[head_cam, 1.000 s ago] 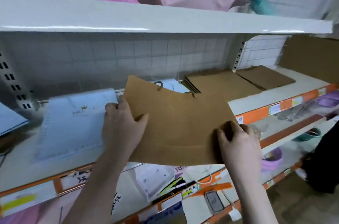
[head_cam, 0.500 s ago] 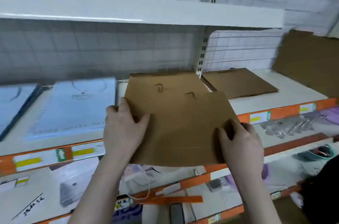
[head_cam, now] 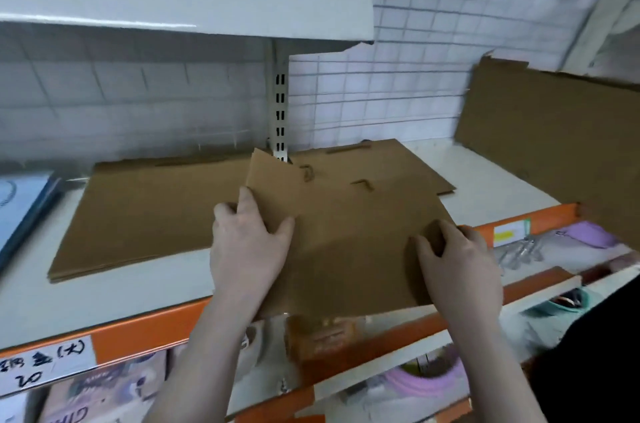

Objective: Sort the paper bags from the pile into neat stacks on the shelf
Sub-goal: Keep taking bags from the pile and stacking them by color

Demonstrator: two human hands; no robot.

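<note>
A flat brown paper bag (head_cam: 349, 242) with twisted paper handles is held level over the front of the white shelf (head_cam: 104, 301). My left hand (head_cam: 247, 246) grips its left edge, thumb on top. My right hand (head_cam: 457, 263) grips its near right corner. To the left on the shelf lies a stack of larger brown bags (head_cam: 149, 214). Behind the held bag lies another brown stack (head_cam: 408, 166), partly hidden by it.
A white upper shelf (head_cam: 173, 6) overhangs the left half. A brown cardboard sheet (head_cam: 554, 131) leans against the wall at right. Light blue bags (head_cam: 20, 200) lie at far left. An orange rail (head_cam: 145, 332) edges the shelf, with lower shelves of goods beneath.
The view has swung right and closer to the shelf. The held bag has moved right with both hands, from near the blue bags to over the gap between the two brown stacks.
</note>
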